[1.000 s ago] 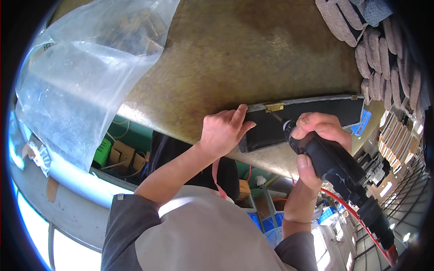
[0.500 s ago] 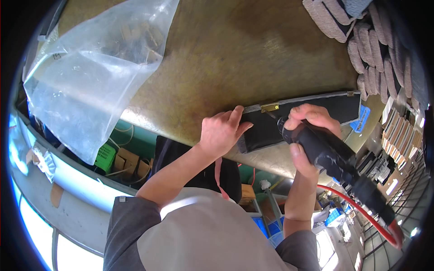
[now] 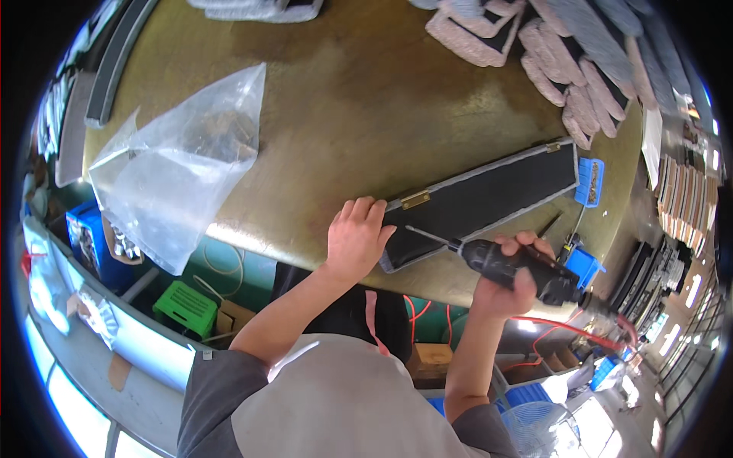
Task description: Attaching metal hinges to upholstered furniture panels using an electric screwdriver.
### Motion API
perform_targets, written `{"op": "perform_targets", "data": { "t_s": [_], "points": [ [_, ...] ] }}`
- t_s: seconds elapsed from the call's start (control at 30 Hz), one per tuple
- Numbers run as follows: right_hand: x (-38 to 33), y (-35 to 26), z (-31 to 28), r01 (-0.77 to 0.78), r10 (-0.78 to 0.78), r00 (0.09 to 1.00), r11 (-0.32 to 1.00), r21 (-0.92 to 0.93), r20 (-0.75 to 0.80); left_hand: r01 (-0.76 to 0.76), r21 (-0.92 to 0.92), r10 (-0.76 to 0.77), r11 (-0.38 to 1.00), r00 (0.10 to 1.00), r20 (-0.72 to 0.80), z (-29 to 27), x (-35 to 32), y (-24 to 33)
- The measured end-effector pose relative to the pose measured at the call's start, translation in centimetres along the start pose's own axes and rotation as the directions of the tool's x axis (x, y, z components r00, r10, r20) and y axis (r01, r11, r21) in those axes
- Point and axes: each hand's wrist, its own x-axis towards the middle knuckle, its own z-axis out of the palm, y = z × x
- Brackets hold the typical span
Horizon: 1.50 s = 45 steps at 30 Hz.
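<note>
One clear plastic bag (image 3: 179, 164) lies left of the black panel (image 3: 489, 200).

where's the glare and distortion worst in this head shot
Head view: glare runs along the table edge under the clear plastic bag and on the bag itself; bright windows wash out the lower corners; fisheye bends the long dark panel and table edge, and the black rim crops all corners.

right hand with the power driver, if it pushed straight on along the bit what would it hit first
Probably the long black panel: the right hand aims the black driver up-left, its thin bit already over the panel's near end, beside the left hand. Whether the tip touches is unclear.
</note>
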Motion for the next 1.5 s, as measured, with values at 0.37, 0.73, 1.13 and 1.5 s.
{"op": "perform_targets", "data": {
  "t_s": [0.37,0.73,1.13,1.5],
  "points": [
    [-9.4,-6.0,-12.5,-0.073,0.187,0.898,0.957,0.282,-0.399,0.088,-0.039,-0.068,0.995,0.928,0.367,0.9,0.8,2.8],
    [-12.2,-5.9,-20.9,-0.112,0.316,0.766,0.923,0.368,-0.56,0.442,-0.522,-0.072,0.73,0.809,0.584,-5.3,1.7,7.1],
    [-6.5,-2.2,-16.7,-0.3,0.545,0.78,0.757,0.581,-0.307,0.159,-0.974,0.122,0.16,0.976,0.179,-18.1,-0.2,8.6],
    [-7.5,3.2,-7.8,-0.283,0.521,0.762,0.803,0.525,-0.385,-0.117,-0.805,-0.328,0.582,0.872,-0.364,-36.7,9.0,-8.3]
  ]
}}
